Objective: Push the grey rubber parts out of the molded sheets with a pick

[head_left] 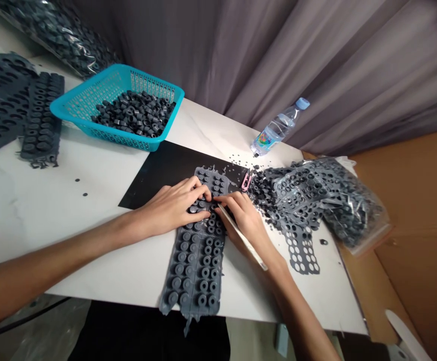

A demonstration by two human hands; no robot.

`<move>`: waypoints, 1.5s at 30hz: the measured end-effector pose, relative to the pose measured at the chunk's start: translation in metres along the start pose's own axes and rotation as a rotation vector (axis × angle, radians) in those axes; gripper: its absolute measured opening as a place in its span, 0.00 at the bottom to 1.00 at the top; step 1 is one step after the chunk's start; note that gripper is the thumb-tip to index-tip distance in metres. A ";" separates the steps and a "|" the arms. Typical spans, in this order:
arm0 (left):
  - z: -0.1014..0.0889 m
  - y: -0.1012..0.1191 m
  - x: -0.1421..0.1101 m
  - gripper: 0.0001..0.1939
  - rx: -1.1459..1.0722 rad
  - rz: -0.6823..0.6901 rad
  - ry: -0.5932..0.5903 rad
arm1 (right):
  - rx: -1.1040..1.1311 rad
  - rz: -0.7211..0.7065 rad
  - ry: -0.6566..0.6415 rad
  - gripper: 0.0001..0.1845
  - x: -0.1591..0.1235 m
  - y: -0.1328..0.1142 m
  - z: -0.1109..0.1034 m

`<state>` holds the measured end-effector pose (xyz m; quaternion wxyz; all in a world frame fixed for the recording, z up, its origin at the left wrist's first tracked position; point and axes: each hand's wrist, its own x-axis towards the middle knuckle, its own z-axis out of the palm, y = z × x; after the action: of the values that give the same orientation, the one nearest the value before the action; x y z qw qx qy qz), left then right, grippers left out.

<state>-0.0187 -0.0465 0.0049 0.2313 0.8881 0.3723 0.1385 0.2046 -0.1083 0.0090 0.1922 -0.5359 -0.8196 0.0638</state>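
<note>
A grey rubber sheet (197, 260) studded with small round moulded parts lies lengthwise on the white table (33, 210), its far end on a black mat (165, 170). My left hand (173, 205) presses on the sheet near its upper middle, fingers curled over the studs. My right hand (243, 215) holds a thin pale stick-like tool (243, 238), its tip against the sheet next to my left fingers. A small pink tool (246, 180) lies just beyond my right hand.
A turquoise basket (86, 108) holds several loose grey rings. More studded sheets (39, 120) lie at the far left. Punched-out scrap sheets (301, 240) and a clear bag of scrap (349, 210) sit at the right, beside a water bottle (278, 128).
</note>
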 end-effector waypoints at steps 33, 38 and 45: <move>-0.002 0.002 0.000 0.16 0.047 0.024 -0.026 | 0.222 0.069 0.011 0.06 -0.002 0.005 -0.011; -0.002 0.002 -0.001 0.16 0.056 0.024 -0.016 | 0.108 0.051 0.013 0.10 -0.001 0.001 -0.007; -0.002 0.003 0.000 0.16 0.056 0.019 -0.022 | -0.138 -0.016 0.038 0.12 -0.002 -0.006 0.006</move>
<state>-0.0181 -0.0477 0.0082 0.2092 0.8993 0.3648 0.1203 0.1984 -0.1121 0.0050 0.1709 -0.5424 -0.8225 -0.0046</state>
